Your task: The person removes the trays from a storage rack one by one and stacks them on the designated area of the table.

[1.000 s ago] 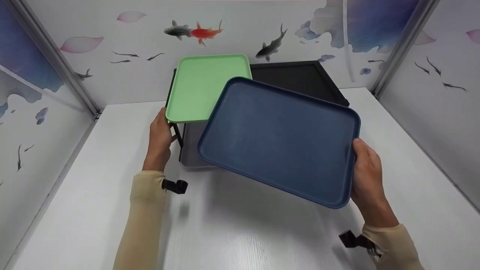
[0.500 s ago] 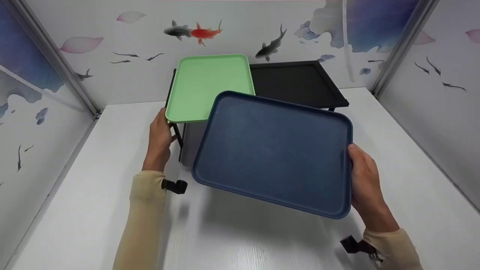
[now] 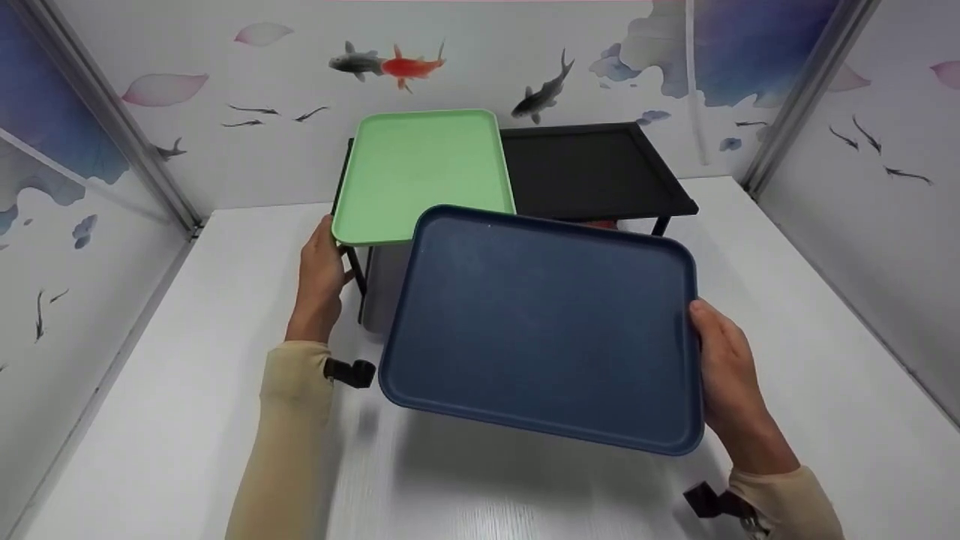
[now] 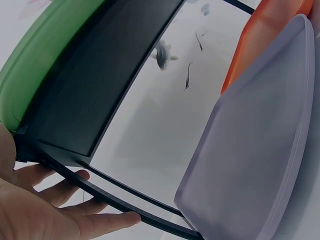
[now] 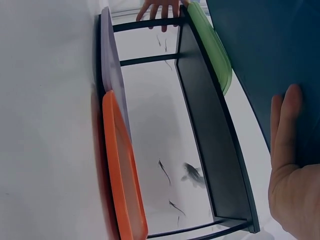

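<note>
Standing on the white table (image 3: 187,360), the black rack (image 3: 592,172) is loaded with a green tray (image 3: 424,176) at upper left, a grey tray (image 4: 250,140) and an orange tray (image 5: 122,170) below. Before it, the blue tray (image 3: 540,330) is held aloft — pinched at its right edge by the right hand (image 3: 727,367), long axis sideways, right end slanting nearer. The rack's left side is touched by the left hand (image 3: 321,277) — fingers spread, unclenched.

To me, the dark-blue rectangular plastic tray (image 3: 540,330) looked smooth and matt. The flat white wood-grained tabletop (image 3: 495,502) shone softly.
</note>
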### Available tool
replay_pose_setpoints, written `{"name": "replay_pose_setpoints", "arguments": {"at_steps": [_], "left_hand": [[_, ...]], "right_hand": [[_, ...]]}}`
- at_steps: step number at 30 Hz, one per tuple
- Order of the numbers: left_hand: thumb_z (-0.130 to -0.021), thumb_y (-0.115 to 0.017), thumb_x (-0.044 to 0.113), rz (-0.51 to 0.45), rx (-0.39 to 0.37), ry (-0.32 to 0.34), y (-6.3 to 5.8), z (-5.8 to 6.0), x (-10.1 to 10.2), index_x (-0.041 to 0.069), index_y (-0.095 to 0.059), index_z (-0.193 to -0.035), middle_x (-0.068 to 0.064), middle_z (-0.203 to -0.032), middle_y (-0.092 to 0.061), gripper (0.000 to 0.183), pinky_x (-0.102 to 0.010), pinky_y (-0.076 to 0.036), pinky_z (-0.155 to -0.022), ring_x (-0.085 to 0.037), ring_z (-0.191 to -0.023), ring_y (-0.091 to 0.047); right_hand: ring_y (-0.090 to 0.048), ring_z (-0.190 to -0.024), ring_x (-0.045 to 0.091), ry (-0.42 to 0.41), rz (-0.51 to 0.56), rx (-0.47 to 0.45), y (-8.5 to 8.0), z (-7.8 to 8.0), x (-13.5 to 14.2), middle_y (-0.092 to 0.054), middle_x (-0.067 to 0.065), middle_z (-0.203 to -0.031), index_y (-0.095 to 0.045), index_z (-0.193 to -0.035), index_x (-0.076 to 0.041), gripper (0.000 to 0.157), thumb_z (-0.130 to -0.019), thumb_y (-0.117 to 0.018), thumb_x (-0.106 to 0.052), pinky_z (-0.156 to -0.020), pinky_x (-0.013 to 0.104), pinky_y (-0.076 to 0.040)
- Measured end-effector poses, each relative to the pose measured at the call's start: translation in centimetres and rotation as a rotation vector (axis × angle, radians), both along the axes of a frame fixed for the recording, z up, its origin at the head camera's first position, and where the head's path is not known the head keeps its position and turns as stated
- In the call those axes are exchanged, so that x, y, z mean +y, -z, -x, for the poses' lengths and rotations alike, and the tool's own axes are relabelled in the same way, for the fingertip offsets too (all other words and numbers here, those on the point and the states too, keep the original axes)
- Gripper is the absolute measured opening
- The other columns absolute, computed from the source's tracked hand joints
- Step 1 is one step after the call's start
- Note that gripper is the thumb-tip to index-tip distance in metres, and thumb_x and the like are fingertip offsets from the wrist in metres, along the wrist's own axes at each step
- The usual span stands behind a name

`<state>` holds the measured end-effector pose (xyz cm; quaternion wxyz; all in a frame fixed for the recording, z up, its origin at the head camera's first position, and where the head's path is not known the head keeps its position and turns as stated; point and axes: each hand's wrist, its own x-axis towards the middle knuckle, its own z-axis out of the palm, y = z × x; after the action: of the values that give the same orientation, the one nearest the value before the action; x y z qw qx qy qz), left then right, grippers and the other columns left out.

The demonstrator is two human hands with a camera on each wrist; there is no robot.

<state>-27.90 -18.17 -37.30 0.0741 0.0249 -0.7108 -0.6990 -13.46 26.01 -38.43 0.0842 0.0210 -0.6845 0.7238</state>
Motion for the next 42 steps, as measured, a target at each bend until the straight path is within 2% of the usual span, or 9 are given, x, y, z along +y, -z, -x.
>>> {"name": "replay_pose_setpoints", "arguments": {"at_steps": [5,15,28,35,39,42], "left_hand": [[-0.109,-0.03,0.057,0.006,0.014,0.0,0.1,0.0,0.0,0.018,-0.047,-0.153,-0.008,-0.159,-0.038,0.061,-0.061,-0.034,-0.117,-0.031,-0.151,-0.033],[-0.11,-0.032,0.053,0.001,0.017,-0.006,0.1,-0.1,0.0,0.019,-0.044,-0.155,-0.008,-0.162,-0.036,0.058,-0.063,-0.034,-0.116,-0.031,-0.152,-0.031],[-0.11,-0.031,0.054,-0.017,0.025,0.008,0.0,-0.1,0.0,0.017,-0.046,-0.154,-0.007,-0.162,-0.036,0.06,-0.064,-0.032,-0.117,-0.032,-0.153,-0.029],[-0.11,-0.029,0.056,-0.008,0.01,0.015,0.0,-0.1,0.0,0.018,-0.045,-0.155,-0.006,-0.161,-0.035,0.061,-0.063,-0.032,-0.117,-0.032,-0.153,-0.03],[-0.109,-0.03,0.056,-0.008,0.006,0.01,0.0,-0.1,0.0,0.018,-0.045,-0.155,-0.007,-0.161,-0.036,0.061,-0.063,-0.033,-0.117,-0.031,-0.152,-0.032],[-0.109,-0.031,0.056,-0.005,0.005,0.002,0.0,0.0,0.0,0.018,-0.046,-0.154,-0.008,-0.16,-0.037,0.06,-0.062,-0.034,-0.117,-0.031,-0.151,-0.033]], "right_hand": [[-0.065,-0.061,0.016,-0.006,0.005,0.024,0.3,-0.2,-0.1,-0.054,0.006,-0.074,-0.055,-0.112,0.003,0.045,-0.112,-0.039,-0.039,-0.058,0.028,-0.058],[-0.061,-0.058,0.016,-0.021,-0.029,-0.008,1.0,-0.7,-0.2,-0.053,0.006,-0.071,-0.055,-0.115,0.004,0.045,-0.113,-0.037,-0.038,-0.056,0.029,-0.055],[-0.064,-0.067,0.017,-0.059,-0.05,-0.099,1.9,-0.5,-0.1,-0.06,0.008,-0.08,-0.056,-0.127,0.002,0.047,-0.113,-0.037,-0.039,-0.065,0.032,-0.057],[-0.066,-0.065,0.019,-0.1,-0.023,-0.144,2.6,-0.4,-0.3,-0.063,0.007,-0.078,-0.057,-0.12,0.004,0.048,-0.112,-0.04,-0.04,-0.063,0.034,-0.059],[-0.065,-0.068,0.018,-0.105,-0.056,-0.156,2.9,-0.4,-0.4,-0.062,0.007,-0.08,-0.058,-0.118,0.004,0.048,-0.112,-0.039,-0.04,-0.067,0.034,-0.058],[-0.065,-0.073,0.018,-0.116,-0.077,-0.169,3.2,-0.4,-0.4,-0.062,0.007,-0.085,-0.057,-0.123,0.003,0.049,-0.112,-0.038,-0.041,-0.071,0.033,-0.057]]}}
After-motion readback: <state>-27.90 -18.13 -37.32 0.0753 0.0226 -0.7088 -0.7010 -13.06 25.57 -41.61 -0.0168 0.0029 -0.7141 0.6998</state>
